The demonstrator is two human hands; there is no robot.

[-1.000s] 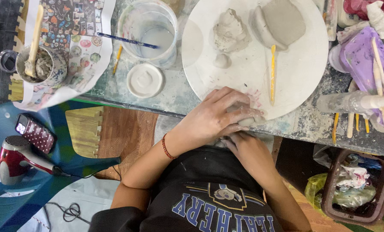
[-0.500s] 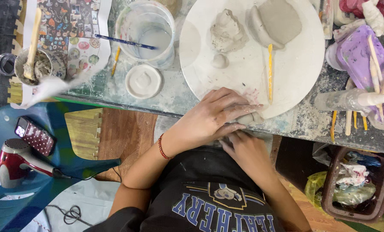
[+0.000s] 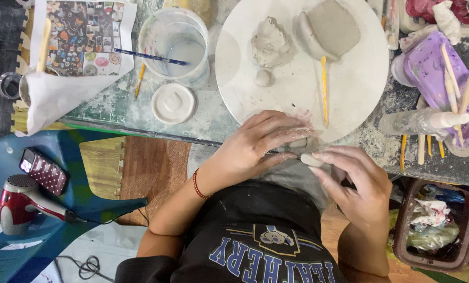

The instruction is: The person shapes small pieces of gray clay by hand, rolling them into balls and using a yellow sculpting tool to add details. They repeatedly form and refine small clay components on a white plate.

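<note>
Right hand (image 3: 358, 183): grip narrow, fingertips pinching a small pale clay lump (image 3: 311, 159) just off the near edge of the worktop (image 3: 213, 112). The lump is smooth and flattish, held in the air over the lap.

Left hand (image 3: 260, 144): fingers flat and together, pressing down at the near rim of the round board (image 3: 360, 89). A second bit of clay (image 3: 299, 142) shows just under the fingertips; the grip is not closed round it, more a press than a hold. Red cord on that wrist.

On the board, farther out: a rough clay figure (image 3: 270, 42), a small clay ball (image 3: 263, 78) beside it, a thick slab (image 3: 329, 29) bent up at one side, and a yellow tool (image 3: 324, 89) lying between slab and hands.

Judged progress: early to middle. Main masses are roughed out but plain, unjoined and without fine surface work; small parts are being shaped by hand. Joining and detailing look left to do.

Left of the board: water jar (image 3: 176, 44) with a brush (image 3: 148, 56) across it, a white lid (image 3: 173, 102), a printed sheet (image 3: 85, 31). Right: purple tray (image 3: 434, 73) with wooden sticks.
</note>
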